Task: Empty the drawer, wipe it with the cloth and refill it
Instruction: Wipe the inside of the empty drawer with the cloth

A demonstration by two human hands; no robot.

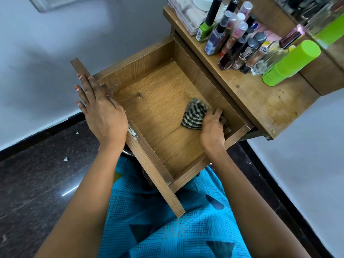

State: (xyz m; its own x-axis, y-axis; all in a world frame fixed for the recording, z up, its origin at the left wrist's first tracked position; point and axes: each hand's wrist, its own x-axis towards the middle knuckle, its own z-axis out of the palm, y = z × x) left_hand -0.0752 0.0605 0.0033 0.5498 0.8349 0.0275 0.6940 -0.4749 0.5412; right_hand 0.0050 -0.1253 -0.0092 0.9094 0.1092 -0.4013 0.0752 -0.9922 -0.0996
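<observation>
The wooden drawer is pulled out under me and holds nothing but the cloth. My right hand presses a black-and-white checked cloth against the drawer's floor near its right wall, fingers closed on the cloth. My left hand lies flat on the drawer's front panel, fingers spread over its top edge. Several nail polish and perfume bottles stand on the wooden shelf top at the upper right, beside a lime green can.
A clear plastic box sits at the shelf's back left corner. Dark stone floor lies to my left and white wall to the right. My blue patterned garment is right below the drawer front.
</observation>
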